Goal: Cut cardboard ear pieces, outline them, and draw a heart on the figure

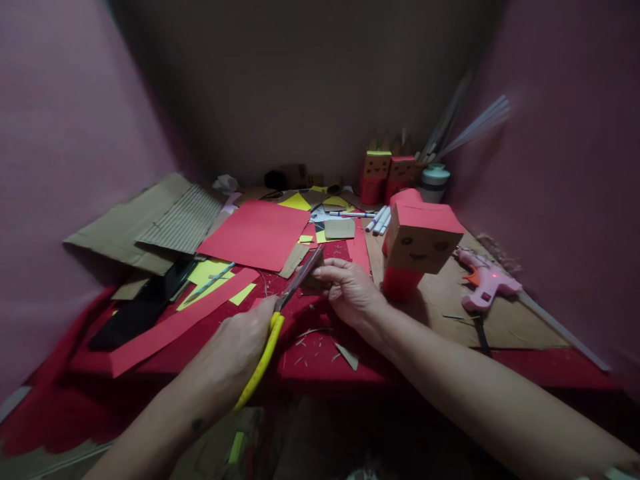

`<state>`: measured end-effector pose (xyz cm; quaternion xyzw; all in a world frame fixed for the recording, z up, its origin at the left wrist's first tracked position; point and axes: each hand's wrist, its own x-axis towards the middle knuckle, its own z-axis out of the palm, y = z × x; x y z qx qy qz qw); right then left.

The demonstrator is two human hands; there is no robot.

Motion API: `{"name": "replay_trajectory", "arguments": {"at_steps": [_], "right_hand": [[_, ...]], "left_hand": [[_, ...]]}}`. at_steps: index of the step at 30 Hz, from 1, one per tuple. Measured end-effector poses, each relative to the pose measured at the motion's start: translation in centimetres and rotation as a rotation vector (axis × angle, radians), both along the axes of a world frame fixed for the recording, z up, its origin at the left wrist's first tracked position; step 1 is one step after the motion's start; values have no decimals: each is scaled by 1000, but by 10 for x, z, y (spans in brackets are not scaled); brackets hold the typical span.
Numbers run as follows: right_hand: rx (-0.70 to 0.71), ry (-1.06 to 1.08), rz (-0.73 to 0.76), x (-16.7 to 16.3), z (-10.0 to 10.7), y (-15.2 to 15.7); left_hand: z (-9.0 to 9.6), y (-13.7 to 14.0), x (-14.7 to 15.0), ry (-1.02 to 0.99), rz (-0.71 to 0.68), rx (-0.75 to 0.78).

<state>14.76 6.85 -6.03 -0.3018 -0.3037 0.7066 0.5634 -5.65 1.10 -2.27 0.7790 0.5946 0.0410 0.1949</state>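
My left hand (245, 340) is closed round the yellow-handled scissors (264, 367), whose blades point up and away toward my right hand. My right hand (350, 290) pinches a small piece of cardboard (314, 280) by the blade tips; the fingers partly hide it. Below the hands, thin cardboard shavings and a pointed offcut (347, 356) lie on the red tablecloth (310, 363). Just right of my right hand stands a red tube figure with a cardboard box head (420, 237) bearing a drawn face. A red paper sheet (257, 233) lies beyond the scissors.
A pink glue gun (487, 280) with a lit red light lies on a cardboard sheet (520, 330) at right. Markers (379, 220), two more figures (376, 177) and a lidded jar (434, 181) stand or lie farther back. Cardboard pieces (135, 220), a pencil (210, 283) and a red strip (185, 323) are at left.
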Motion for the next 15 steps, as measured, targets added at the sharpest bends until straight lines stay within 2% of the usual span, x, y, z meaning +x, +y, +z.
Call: {"name": "replay_trajectory", "arguments": {"at_steps": [8,15], "right_hand": [[-24,-7,1,1,1,-1],[-44,-18,-5,0,0,0]], "left_hand": [[5,3,5,90,12,-54],[-8,3,-3,118,32,7]]}}
